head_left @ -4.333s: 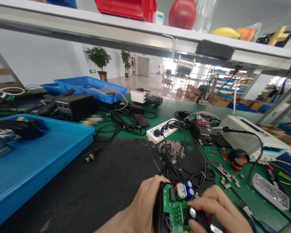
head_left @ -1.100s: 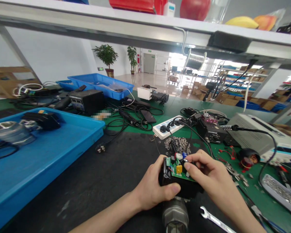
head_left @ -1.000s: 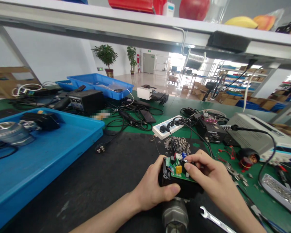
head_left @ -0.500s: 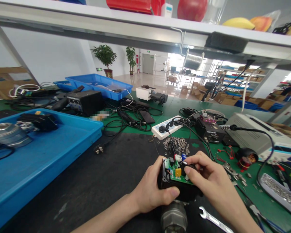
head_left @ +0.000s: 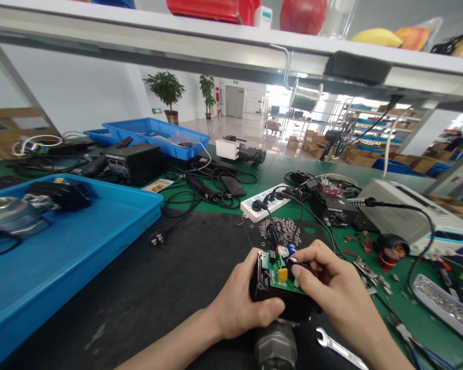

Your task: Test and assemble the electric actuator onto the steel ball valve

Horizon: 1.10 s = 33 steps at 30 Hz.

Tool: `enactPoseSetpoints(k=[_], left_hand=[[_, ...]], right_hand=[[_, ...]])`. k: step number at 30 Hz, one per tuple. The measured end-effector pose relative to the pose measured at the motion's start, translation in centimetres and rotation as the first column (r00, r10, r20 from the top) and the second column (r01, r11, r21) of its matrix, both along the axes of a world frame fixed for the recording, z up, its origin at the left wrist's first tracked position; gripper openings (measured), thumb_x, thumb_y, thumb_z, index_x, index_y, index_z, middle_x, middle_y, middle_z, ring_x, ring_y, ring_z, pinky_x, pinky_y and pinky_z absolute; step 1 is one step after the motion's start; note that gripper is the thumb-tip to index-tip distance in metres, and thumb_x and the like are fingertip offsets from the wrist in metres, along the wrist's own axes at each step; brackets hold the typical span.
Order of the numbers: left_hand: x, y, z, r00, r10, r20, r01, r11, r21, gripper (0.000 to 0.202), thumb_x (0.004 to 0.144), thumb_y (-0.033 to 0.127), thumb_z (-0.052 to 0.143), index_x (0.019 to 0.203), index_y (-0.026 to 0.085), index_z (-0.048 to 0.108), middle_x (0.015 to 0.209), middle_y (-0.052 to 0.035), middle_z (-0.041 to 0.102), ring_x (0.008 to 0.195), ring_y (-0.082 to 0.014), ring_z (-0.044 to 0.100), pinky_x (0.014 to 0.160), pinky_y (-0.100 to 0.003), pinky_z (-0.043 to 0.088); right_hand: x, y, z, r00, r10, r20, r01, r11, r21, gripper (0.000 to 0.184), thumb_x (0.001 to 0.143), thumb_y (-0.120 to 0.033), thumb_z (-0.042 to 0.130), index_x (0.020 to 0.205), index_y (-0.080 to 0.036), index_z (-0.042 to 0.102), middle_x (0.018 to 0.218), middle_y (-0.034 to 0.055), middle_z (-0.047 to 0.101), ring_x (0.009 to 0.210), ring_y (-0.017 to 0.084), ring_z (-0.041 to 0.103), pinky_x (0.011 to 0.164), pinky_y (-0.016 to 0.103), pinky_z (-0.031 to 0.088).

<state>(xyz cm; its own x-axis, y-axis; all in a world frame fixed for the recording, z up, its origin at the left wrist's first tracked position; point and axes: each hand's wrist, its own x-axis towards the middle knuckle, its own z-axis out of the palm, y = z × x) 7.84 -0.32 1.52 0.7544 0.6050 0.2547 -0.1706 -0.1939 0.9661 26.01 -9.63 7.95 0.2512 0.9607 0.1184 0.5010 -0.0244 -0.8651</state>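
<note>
A black housing (head_left: 287,304) with an exposed green circuit board (head_left: 273,272) stands on a metal hex fitting (head_left: 275,345). My left hand (head_left: 247,303) is closed around the housing's left side, thumb along its near face. Over the board's right half, the thumb and forefinger of my right hand (head_left: 327,280) pinch a small shiny metal part (head_left: 292,260), its exact kind too small to make out. On the board sit a yellow component (head_left: 282,275) and a blue one (head_left: 292,250). An open-end wrench (head_left: 339,349) lies to the right of the fitting.
A blue tray (head_left: 111,246) with metal and black parts fills the left. Loose metal rings (head_left: 289,229) lie behind the board, near a white power strip (head_left: 264,203). To the right are a soldering station (head_left: 335,210), pliers (head_left: 405,331) and a small parts tray (head_left: 443,303).
The view has shifted very slightly. Both hands keep their places on the housing and over the board, with no other visible movement.
</note>
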Motion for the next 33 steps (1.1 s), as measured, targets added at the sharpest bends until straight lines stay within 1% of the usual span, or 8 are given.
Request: enactPoseSetpoints(k=[7,12,25,33], left_hand=[[-0.04,0.03,0.04,1.000,0.014,-0.016,-0.014,1.000,0.010,0.053,0.077,0.055,0.076,0.106,0.020,0.050,0.098,-0.0019,0.059,0.084,-0.0183,0.051,0.073,-0.028,0.040],[-0.13,-0.01,0.09,1.000,0.009,-0.015,-0.009,1.000,0.011,0.053,0.077,0.055,0.076,0.107,0.020,0.050,0.099,-0.0022,0.060,0.085,-0.0185,0.052,0.073,-0.028,0.041],[-0.10,0.02,0.09,1.000,0.012,-0.010,-0.011,1.000,0.018,0.054,0.078,0.055,0.076,0.108,0.019,0.050,0.098,-0.0017,0.059,0.084,-0.0175,0.049,0.073,-0.028,0.041],[-0.05,0.06,0.00,1.000,0.023,-0.008,-0.023,0.999,0.030,0.054,0.078,0.057,0.076,0.108,0.019,0.051,0.098,-0.0021,0.060,0.083,-0.0175,0.049,0.073,-0.028,0.040]], right_hand=[[-0.21,-0.06,0.02,1.000,-0.028,-0.009,0.028,0.999,0.015,0.014,0.089,-0.039,0.066,0.091,-0.025,0.068,0.079,-0.0032,0.049,0.072,0.016,0.048,0.065,0.030,0.037],[-0.03,-0.12,-0.01,1.000,-0.005,0.008,0.005,1.000,0.009,0.014,0.090,-0.039,0.065,0.092,-0.025,0.068,0.080,-0.0031,0.049,0.073,0.016,0.048,0.066,0.030,0.038],[-0.30,-0.05,0.21,1.000,-0.021,-0.019,0.021,1.000,0.004,0.015,0.089,-0.039,0.066,0.090,-0.024,0.068,0.079,-0.0033,0.048,0.071,0.015,0.047,0.064,0.030,0.036],[-0.12,-0.17,0.12,1.000,-0.016,0.001,0.016,1.000,-0.003,0.016,0.089,-0.040,0.065,0.090,-0.024,0.068,0.079,-0.0030,0.048,0.073,0.016,0.048,0.065,0.030,0.037]])
